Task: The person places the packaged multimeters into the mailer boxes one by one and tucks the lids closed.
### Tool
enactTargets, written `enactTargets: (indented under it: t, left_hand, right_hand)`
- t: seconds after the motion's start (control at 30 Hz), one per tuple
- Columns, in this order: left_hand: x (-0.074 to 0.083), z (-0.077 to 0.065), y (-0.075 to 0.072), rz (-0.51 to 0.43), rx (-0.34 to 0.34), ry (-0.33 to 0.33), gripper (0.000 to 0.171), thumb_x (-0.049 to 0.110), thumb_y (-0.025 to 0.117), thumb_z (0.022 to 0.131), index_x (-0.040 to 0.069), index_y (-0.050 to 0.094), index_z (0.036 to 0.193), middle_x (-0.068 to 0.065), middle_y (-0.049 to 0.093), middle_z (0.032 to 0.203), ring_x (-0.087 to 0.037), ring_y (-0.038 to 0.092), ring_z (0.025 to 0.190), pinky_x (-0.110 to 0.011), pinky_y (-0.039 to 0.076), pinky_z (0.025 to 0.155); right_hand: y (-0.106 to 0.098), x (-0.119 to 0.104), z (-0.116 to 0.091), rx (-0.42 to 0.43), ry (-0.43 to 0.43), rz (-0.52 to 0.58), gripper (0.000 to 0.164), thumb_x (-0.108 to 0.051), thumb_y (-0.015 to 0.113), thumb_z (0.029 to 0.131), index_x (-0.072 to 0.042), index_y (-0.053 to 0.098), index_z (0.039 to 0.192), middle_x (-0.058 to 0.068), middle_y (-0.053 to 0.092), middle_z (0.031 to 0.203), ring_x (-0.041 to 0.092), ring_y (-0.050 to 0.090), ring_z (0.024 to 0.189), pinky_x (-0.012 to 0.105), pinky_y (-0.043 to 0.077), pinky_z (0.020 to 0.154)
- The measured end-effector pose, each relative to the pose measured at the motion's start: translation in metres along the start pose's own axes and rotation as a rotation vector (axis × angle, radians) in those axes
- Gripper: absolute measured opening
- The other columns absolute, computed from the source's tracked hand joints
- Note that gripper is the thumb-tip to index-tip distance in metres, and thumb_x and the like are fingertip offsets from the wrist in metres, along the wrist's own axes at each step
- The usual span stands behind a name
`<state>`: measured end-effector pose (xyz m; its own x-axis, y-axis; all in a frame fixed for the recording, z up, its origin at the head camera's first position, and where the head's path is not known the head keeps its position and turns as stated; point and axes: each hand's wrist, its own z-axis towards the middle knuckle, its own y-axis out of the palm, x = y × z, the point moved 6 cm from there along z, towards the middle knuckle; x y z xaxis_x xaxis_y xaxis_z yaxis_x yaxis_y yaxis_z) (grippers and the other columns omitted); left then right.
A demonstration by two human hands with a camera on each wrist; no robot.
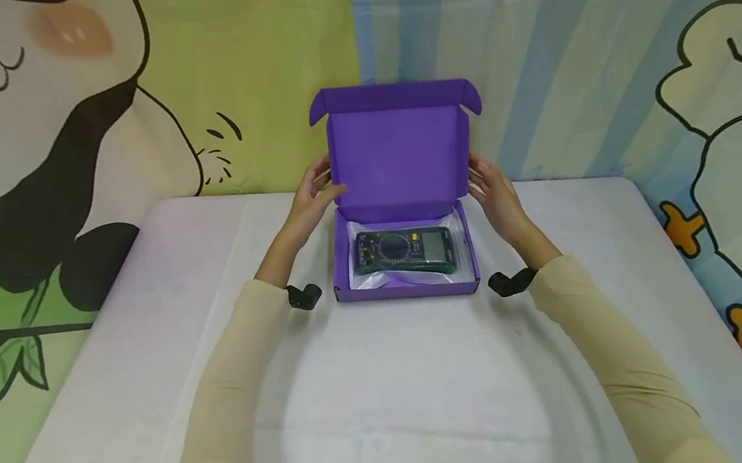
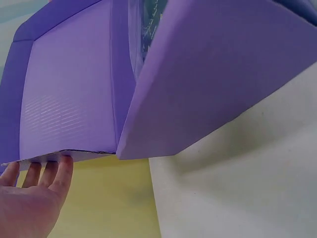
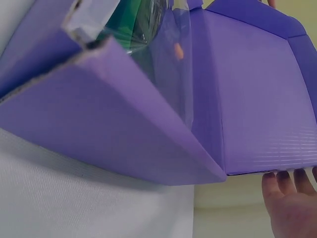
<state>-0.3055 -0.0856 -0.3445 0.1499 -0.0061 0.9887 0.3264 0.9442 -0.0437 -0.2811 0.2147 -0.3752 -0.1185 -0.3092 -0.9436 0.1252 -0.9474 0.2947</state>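
A purple cardboard box (image 1: 409, 295) stands on the table with its lid (image 1: 399, 149) raised. Inside it a dark green multimeter (image 1: 404, 251) with a round dial and grey display lies on clear plastic wrapping (image 1: 461, 270). At the lid's left side edge is my left hand (image 1: 310, 199), its fingertips touching the edge in the left wrist view. My right hand (image 1: 497, 195) is at the opposite side edge, with fairly straight fingers against the lid's side in the right wrist view. Both palms face the lid. The multimeter shows only in part in the wrist views.
A white cloth covers the table (image 1: 398, 411). Behind it hangs a printed backdrop (image 1: 260, 64) with a panda on the left and a white cartoon bird on the right. Black wrist devices (image 1: 305, 297) sit beside both sleeves, close to the box's front corners.
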Motion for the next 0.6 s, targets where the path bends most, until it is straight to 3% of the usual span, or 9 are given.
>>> enactTargets:
  t: [0.33, 0.6]
  left_hand:
    - [0.0039, -0.0075, -0.0006, -0.007, 0.026, 0.029, 0.065, 0.0, 0.054, 0.092, -0.004, 0.025, 0.15, -0.023, 0.026, 0.154, -0.037, 0.027, 0.143, -0.044, 0.029, 0.115]
    - [0.0015, -0.012, -0.0043, -0.099, 0.043, 0.05, 0.057, 0.003, 0.051, 0.094, -0.009, 0.03, 0.146, -0.028, 0.032, 0.15, -0.04, 0.031, 0.141, -0.041, 0.035, 0.112]
  right_hand:
    - [0.0026, 0.0019, -0.0047, 0.042, 0.019, -0.013, 0.059, -0.03, 0.037, 0.104, 0.005, 0.024, 0.15, 0.021, 0.025, 0.156, 0.032, 0.025, 0.145, 0.045, 0.018, 0.119]
    - [0.0015, 0.0018, -0.0079, 0.055, 0.043, 0.05, 0.054, -0.035, 0.036, 0.105, 0.003, 0.037, 0.142, 0.019, 0.031, 0.153, 0.033, 0.027, 0.143, 0.047, 0.018, 0.119]
